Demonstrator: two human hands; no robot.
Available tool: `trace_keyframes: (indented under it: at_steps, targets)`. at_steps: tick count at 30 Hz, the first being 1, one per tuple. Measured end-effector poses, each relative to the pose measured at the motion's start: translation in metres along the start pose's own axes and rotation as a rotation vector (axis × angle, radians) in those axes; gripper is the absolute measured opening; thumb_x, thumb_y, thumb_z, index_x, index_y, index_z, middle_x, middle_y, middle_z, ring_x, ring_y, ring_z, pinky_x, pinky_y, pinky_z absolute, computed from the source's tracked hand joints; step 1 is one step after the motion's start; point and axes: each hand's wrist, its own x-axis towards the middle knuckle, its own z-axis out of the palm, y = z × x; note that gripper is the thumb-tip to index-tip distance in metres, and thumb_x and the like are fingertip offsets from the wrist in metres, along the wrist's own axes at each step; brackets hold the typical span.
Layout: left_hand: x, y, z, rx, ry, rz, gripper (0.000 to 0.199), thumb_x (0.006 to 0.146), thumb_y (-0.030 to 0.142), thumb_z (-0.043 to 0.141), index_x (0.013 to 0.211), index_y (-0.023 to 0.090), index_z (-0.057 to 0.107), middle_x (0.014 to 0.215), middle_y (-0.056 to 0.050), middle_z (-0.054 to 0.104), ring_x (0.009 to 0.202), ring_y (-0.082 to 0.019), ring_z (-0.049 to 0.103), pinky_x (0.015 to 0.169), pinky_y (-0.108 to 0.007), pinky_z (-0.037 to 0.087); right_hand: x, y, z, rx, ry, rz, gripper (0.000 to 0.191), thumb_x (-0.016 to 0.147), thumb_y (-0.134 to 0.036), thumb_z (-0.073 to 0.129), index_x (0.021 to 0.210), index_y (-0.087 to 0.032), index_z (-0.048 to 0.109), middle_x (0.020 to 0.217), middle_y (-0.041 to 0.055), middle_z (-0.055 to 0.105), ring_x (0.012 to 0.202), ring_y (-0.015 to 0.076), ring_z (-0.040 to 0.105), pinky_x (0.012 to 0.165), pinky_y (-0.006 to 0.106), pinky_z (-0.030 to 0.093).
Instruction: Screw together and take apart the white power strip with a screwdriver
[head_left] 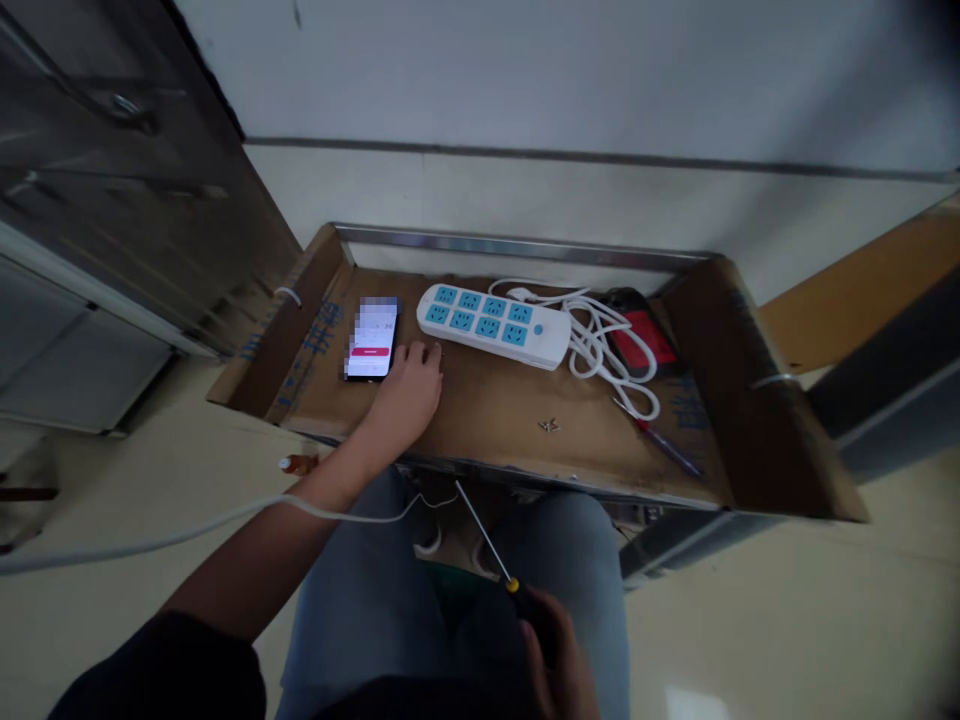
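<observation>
My left hand (414, 388) reaches onto the cardboard tray (480, 425), fingertips slightly apart and resting between the lit phone (373, 352) and the white power strip (491, 327). Anything small under those fingers is hidden. Low over my lap, my right hand (559, 650) is closed around the dark handle of a screwdriver (486, 535) with a yellow collar; its shaft points up and left, away from the tray. The power strip lies with its blue sockets facing up. Several small screws (550, 426) lie loose on the cardboard in front of it.
A coiled white cord (600, 345) lies right of the strip, over a red and black object (645, 340). A thin pen-like tool (667, 445) lies near the front right. A white cable (225, 515) crosses my left forearm. The tray has raised cardboard sides (780, 430).
</observation>
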Motion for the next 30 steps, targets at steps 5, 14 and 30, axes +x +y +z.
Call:
trace_keyframes:
  at_steps: [5, 14, 30]
  targets:
    - [0.016, 0.000, 0.006, 0.020, 0.060, -0.045, 0.041, 0.103, 0.015, 0.045, 0.137, 0.003, 0.064, 0.128, -0.022, 0.069, 0.118, -0.033, 0.063, 0.104, -0.051, 0.054, -0.013, 0.021, 0.001, 0.044, -0.009, 0.004, 0.065, 0.098, -0.071, 0.052, 0.114, -0.009, 0.066, 0.107, 0.0125, 0.068, 0.098, 0.0099, 0.069, 0.084, 0.016, 0.060]
    - [0.019, 0.006, 0.022, -0.017, 0.127, 0.049, 0.040, 0.102, 0.008, 0.036, 0.109, 0.008, 0.075, 0.114, -0.019, 0.069, 0.106, -0.030, 0.063, 0.098, -0.049, 0.057, -0.021, 0.046, 0.020, 0.107, 0.055, -0.018, 0.060, 0.105, -0.060, 0.050, 0.123, -0.004, 0.063, 0.117, 0.0121, 0.066, 0.107, 0.0049, 0.066, 0.093, 0.017, 0.060]
    - [-0.004, 0.067, 0.030, -0.339, 0.195, 0.537, 0.022, 0.104, 0.013, 0.056, 0.116, 0.018, 0.075, 0.107, -0.007, 0.077, 0.103, -0.018, 0.070, 0.093, -0.034, 0.063, -0.019, 0.042, 0.025, 0.147, 0.142, 0.017, 0.056, 0.104, -0.055, 0.054, 0.129, -0.005, 0.061, 0.121, 0.0120, 0.063, 0.111, 0.0058, 0.064, 0.096, 0.019, 0.060]
